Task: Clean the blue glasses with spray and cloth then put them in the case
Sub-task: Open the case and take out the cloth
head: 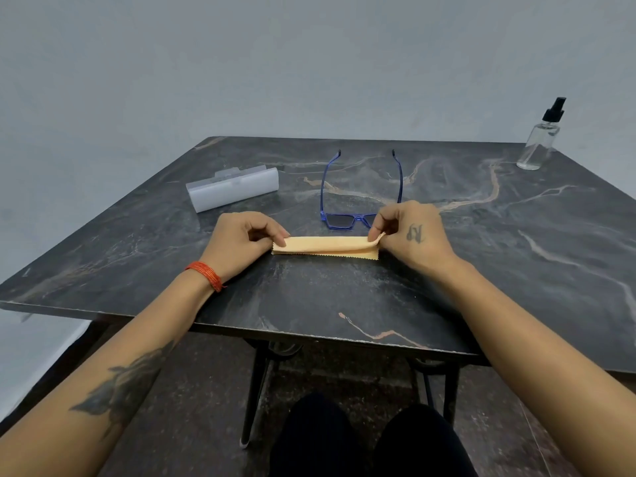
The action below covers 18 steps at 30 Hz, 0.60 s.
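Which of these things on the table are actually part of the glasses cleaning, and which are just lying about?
For the job:
blue glasses
orange cloth, pinched by both hands
spray bottle
case

Just there:
marble table
red wrist thread

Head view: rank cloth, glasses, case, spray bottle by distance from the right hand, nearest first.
1. cloth: pinched by the right hand
2. glasses: just behind the hand
3. case: left side of the table
4. spray bottle: far right corner

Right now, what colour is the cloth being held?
Pale orange cloth, seen in the head view.
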Tool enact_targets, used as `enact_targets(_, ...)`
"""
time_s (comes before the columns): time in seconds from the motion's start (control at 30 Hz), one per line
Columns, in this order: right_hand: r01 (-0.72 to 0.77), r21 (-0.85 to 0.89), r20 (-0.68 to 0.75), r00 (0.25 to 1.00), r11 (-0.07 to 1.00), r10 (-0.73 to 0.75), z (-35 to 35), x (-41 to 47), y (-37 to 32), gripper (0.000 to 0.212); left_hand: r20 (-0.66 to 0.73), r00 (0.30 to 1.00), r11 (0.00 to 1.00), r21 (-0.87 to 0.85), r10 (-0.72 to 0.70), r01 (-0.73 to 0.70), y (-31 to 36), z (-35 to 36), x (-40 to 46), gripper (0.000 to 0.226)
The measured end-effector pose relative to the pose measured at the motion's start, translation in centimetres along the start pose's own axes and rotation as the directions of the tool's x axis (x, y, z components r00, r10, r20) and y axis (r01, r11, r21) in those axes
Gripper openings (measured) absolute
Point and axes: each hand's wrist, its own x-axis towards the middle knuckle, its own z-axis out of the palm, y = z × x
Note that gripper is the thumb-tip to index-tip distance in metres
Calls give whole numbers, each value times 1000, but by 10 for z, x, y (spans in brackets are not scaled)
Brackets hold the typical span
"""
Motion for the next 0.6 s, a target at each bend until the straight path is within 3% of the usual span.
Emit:
enact_targets(0.17,-13,-26,77,997,1000,15,-1,-4,-6,29,38,998,997,51,50,-52,1,0,-4,20)
enact_targets(0.37,-74,173,34,997,982,69,-3,-2,-3,9,13,1000,998,57,-9,8,-2,2,-1,8)
enact_targets(0.6,-63,67,188,981,996,49,0,-1,1,14,63,996,995,90,-57,51,-4,4,3,16)
